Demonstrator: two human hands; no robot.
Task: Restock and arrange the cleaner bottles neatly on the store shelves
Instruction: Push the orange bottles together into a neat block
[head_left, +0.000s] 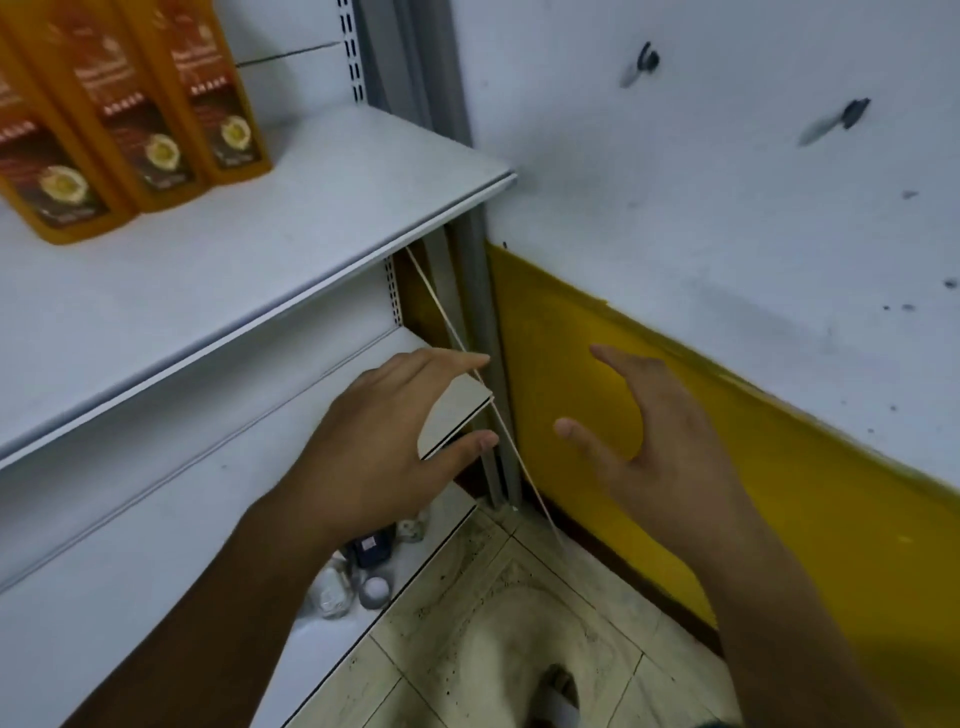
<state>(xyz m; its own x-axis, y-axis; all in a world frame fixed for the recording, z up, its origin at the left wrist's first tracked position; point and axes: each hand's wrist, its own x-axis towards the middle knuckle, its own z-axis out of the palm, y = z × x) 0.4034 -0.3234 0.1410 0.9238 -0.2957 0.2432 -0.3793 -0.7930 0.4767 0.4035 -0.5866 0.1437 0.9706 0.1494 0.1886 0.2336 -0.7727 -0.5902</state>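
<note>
Three orange bottles (130, 114) with dark brown labels stand upright in a close row on the upper shelf (291, 223), at its left part and toward its back. Their tops are cut off by the edge of the view. The rest of that grey shelf, out to its right corner, is bare metal.

Below the upper shelf's front edge lies a second shelf (208, 467). The left hand (384, 441) is stretched over this shelf's right end, fingers straight and thumb spread wide, holding nothing. Whether it touches the shelf cannot be told.

The right hand (660, 452) hangs further right, below and beyond the upper shelf's right corner. It is also spread open and empty, its palm turned toward the left hand.

A thin pale stick (441, 312) slants down from under the upper shelf's right end, passes between the two hands and goes on toward the floor (467, 623) of pale, stained tiles.

Lowest under the upper shelf, on the bottom shelf (332, 644), stand a small dark container (371, 548), a white-capped pot (375, 590) and a clear jar (332, 592), close together.

A grey upright post (478, 291) stands at the upper shelf's right corner. Past it is a marked white wall (675, 156) with a yellow band (571, 338) along its foot.
</note>
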